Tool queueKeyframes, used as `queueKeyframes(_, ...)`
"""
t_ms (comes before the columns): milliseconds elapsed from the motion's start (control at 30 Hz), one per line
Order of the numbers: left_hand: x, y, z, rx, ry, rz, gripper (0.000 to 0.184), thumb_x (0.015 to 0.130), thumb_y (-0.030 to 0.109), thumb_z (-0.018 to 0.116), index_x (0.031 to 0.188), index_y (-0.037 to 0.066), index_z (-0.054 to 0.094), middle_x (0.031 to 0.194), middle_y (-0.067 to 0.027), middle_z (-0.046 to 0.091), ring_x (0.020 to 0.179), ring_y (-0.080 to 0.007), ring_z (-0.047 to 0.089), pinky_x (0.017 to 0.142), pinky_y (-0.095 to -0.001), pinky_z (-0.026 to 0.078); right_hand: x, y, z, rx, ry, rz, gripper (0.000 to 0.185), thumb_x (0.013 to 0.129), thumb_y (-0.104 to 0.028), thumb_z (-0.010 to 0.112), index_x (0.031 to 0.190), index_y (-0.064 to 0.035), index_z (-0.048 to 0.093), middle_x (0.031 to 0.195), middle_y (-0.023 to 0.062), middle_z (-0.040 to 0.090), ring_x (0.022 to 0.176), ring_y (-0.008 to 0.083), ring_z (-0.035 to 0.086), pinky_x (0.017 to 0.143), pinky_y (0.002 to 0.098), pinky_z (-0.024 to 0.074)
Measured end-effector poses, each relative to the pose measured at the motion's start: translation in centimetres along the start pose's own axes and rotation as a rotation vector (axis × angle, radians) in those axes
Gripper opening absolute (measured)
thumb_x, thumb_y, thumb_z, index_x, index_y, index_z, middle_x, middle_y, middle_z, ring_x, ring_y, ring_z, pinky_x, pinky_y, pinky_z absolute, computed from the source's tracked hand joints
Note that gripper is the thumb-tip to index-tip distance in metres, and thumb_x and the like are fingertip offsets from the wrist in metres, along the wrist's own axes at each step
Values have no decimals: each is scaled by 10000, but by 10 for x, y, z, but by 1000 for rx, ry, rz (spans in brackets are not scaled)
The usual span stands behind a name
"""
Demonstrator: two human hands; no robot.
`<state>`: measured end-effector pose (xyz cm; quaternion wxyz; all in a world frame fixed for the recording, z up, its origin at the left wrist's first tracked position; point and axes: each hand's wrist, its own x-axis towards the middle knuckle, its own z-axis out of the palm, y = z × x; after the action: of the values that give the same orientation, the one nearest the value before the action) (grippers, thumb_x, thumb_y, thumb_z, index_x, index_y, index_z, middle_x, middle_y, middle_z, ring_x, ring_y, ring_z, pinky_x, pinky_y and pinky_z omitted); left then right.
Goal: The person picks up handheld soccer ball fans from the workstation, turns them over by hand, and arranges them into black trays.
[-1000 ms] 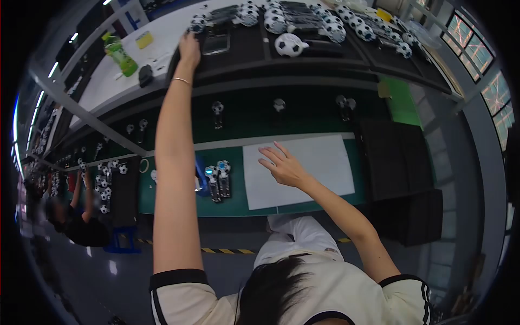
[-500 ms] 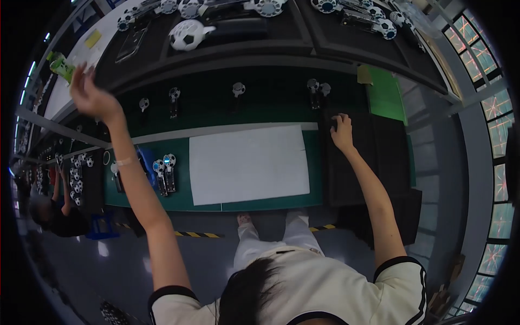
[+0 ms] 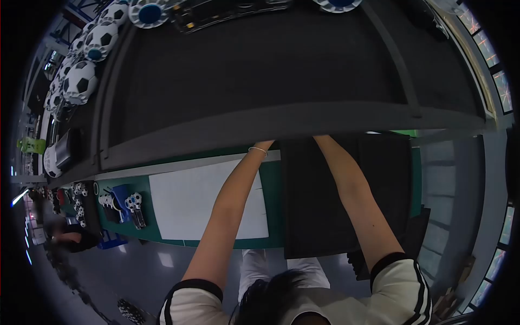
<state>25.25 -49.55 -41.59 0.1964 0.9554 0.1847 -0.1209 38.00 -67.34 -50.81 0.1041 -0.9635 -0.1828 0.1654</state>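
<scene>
Half a second ago the person's left hand was swung far out to the left and the right hand rested on the dark pile at the right; now both reach forward side by side, the left forearm point(image 3: 233, 200) crossing the white rectangular sheet point(image 3: 195, 200) and the right forearm point(image 3: 346, 179) over the matte-black rectangular panel point(image 3: 309, 222) on the green bench point(image 3: 277, 230). The change suggests that the work in hand has drawn over to this black panel at the right of the sheet, with both arms joining in it. Both hands vanish behind the front edge of the large black padded tray point(image 3: 260, 70) above the bench, so one cannot tell whether the fingers are spread, narrowed or gripping anything; they may be at the panel's far edge, though that stays hidden. The panel runs from that edge back toward the person, directly beneath the right forearm, while the left wrist, ringed by a thin pale bracelet point(image 3: 258, 150), disappears just beside its far left corner. White-and-black football-patterned balls point(image 3: 80, 82) line the upper left, well apart from both arms.
</scene>
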Motion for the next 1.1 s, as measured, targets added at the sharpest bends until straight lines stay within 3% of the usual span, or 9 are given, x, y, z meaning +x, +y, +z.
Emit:
queueKeyframes(133,16,-3,22,34,-5,-97,448,865,171,628,1252,-3,487,1192,-187,544,1028,-291,580,886,-385,480,-24,59,-30,271,158,105,617,904,-446,518,1332,-10,434,1355,203,420,1086,331,548,903,404,489)
queueKeyframes(367,6,16,7,-447,84,-59,454,846,136,646,1240,-9,473,1184,-177,555,1016,-257,592,863,-351,500,-124,68,-136,1557,139,233,616,947,-492,405,1348,-24,431,1369,170,434,1014,276,571,885,368,488)
queueKeyframes(533,-83,99,-75,-1618,-264,136,461,832,110,659,1230,-14,463,1178,-170,563,1007,-233,601,846,-327,514,-222,24,-206,1819,-180,-217,632,984,-518,296,1362,-27,422,1353,164,468,932,226,589,839,339,499)
queueKeyframes(733,-216,146,-115,-1686,-64,304,511,772,48,694,1214,-6,444,1103,-155,603,849,-205,625,716,-316,526,-310,-27,-226,2285,-220,-397,560,1033,-398,201,1391,-3,372,1216,153,542,858,192,585,744,317,509)
queueKeyframes(833,-268,135,-121,-1742,-155,295,561,766,-31,685,1244,18,396,1126,-191,597,837,-215,641,704,-317,540,-351,-42,-232,2327,-157,-347,556,1035,-392,200,1397,1,355,1168,147,547,842,192,582,733,316,510)
queueKeyframes(867,-283,131,-120,-1699,-142,347,410,904,122,598,1248,26,396,1164,-198,582,846,-204,631,693,-313,545,-365,-45,-232,2291,-160,-358,558,1032,-398,214,1402,1,340,1163,147,534,837,201,559,707,327,487)
queueKeyframes(900,-298,129,-120,-1705,-136,341,410,904,122,598,1248,26,396,1164,-198,582,846,-204,631,693,-313,545,-378,-49,-232,2253,-168,-373,563,1029,-404,227,1407,1,324,1158,147,521,832,210,536,680,339,465)
queueKeyframes(1000,-343,117,-119,-1889,-208,304,479,1039,383,151,1256,33,398,1176,-186,569,847,-190,617,705,-312,543,-417,-62,-230,2215,-202,-382,550,1030,-400,231,1386,5,344,1160,161,517,849,215,544,689,349,481)
queueKeyframes(1100,-387,110,-125,-1943,-132,359,432,1044,351,191,1263,39,393,1167,-180,560,867,-195,614,731,-323,542,-457,-78,-229,2189,-225,-400,532,1032,-394,232,1347,10,375,1155,169,518,862,222,550,696,360,492)
